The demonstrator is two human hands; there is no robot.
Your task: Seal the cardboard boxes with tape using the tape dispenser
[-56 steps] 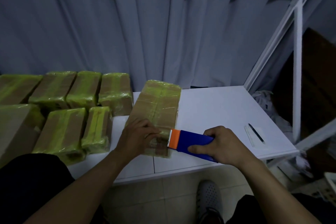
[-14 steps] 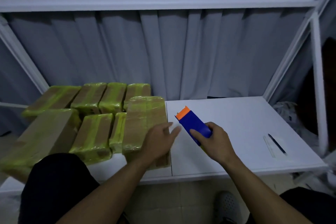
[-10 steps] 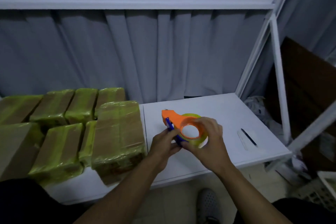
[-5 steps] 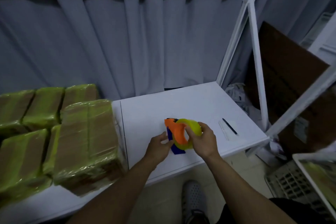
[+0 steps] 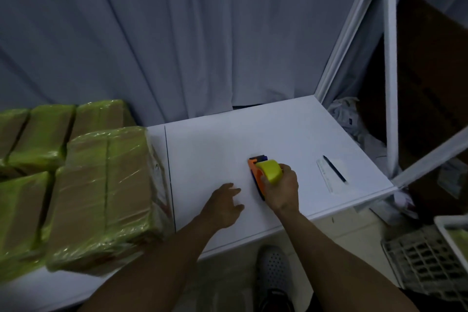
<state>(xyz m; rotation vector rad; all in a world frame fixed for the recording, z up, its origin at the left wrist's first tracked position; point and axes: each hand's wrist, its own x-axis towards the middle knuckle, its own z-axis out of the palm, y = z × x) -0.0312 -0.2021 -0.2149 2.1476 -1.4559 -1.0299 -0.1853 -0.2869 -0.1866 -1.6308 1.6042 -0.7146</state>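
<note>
Gripping the tape dispenser (image 5: 266, 172) with curled fingers (image 5: 287, 169), the right hand (image 5: 281, 191) holds it on the tabletop (image 5: 253, 129) — left hand (image 5: 222, 204) at its 8 o'clock, loosely spread, holding nothing; cardboard boxes (image 5: 101, 185) at 9 o'clock.

From my end the light is dim and bluish. Taking the white table (image 5: 278, 129) as my mark, a grey curtain (image 5: 177, 33) hangs in folds right behind it. A white metal frame (image 5: 390, 83) rises at its far right corner. Beyond its right edge I see a dark brown board (image 5: 430, 88) and crumpled white bags (image 5: 347, 116). Pale tiled floor (image 5: 354, 240) shows below its near edge, with a white grid crate (image 5: 417, 261) to the right.
</note>
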